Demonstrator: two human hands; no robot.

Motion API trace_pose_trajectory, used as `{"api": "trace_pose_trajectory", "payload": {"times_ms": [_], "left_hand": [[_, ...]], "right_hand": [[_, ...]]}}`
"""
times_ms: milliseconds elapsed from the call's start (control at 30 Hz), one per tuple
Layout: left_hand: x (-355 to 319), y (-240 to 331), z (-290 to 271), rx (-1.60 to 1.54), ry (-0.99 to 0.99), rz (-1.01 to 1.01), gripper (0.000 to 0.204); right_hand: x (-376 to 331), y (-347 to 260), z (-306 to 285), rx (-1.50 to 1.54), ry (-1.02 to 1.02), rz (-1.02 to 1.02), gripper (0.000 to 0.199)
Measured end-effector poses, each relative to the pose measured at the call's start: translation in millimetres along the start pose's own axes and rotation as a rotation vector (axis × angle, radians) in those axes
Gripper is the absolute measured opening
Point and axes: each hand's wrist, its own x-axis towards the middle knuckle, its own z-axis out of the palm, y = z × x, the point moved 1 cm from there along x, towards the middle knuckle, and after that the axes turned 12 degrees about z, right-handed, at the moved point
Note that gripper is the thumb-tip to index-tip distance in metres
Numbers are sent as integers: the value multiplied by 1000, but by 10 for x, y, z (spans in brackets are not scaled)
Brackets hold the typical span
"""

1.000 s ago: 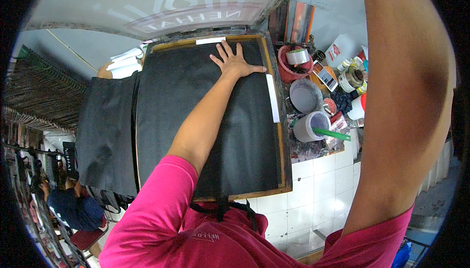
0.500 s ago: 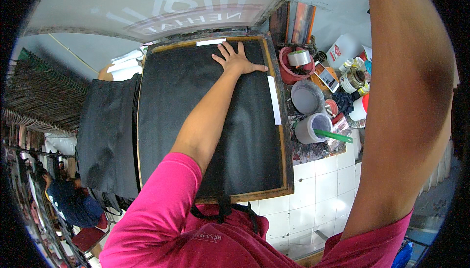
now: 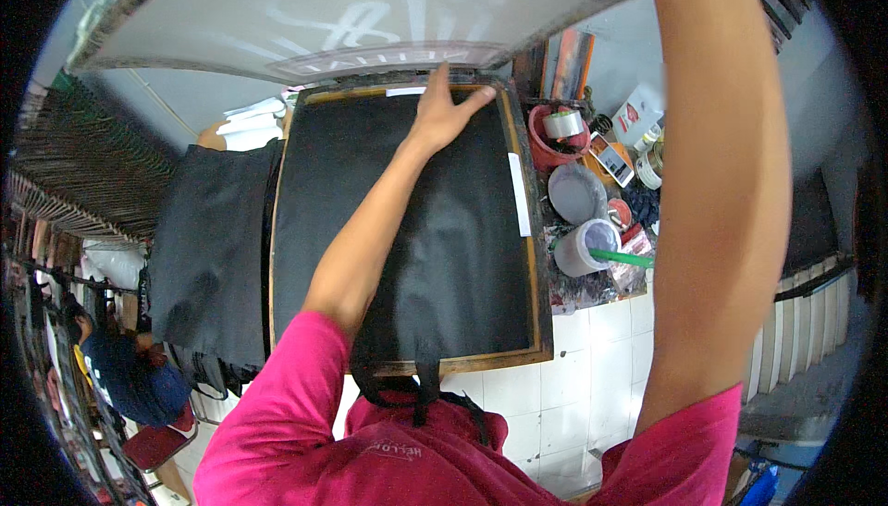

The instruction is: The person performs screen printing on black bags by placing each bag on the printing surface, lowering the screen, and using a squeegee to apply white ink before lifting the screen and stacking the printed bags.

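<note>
A black fabric bag point(image 3: 370, 228) lies flat on a wood-edged board point(image 3: 542, 321), its strap handles hanging over the near edge. My left hand point(image 3: 439, 117) is at the bag's far edge, fingers and thumb apart, holding nothing. Whether its fingertips press on the cloth or board edge is hard to tell. Above the far side hangs a tilted printing screen point(image 3: 231, 16) with pale lettering in its mesh. My right arm point(image 3: 726, 182) reaches up past the top of the picture, so my right hand is hidden. White strips point(image 3: 519, 193) mark the board's right and far edges.
To the left is a stack of black bags point(image 3: 213, 256). A grey tub point(image 3: 577, 193), a pail point(image 3: 585, 249) with a green handle, a red bucket point(image 3: 546, 150) and a phone point(image 3: 611, 162) crowd the right side. A person point(image 3: 129, 367) sits at lower left.
The printing screen has come lower over the board's far side. My left hand has shifted toward the far edge, and its fingers have drawn closer together. My right arm has swung leftward.
</note>
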Motion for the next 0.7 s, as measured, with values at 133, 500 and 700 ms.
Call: {"api": "trace_pose_trajectory", "payload": {"times_ms": [133, 500, 700], "left_hand": [[-843, 1174, -1129, -483, 96, 197, 63], [-4130, 1272, -1877, -882, 345, -785, 27], [-4241, 1057, -1711, -1211, 584, -1221, 38]], "right_hand": [[-549, 139, 53, 154, 74, -1, 51], [-1638, 350, 1252, 286, -366, 330, 44], [-1239, 1245, 3381, -100, -456, 258, 68]]}}
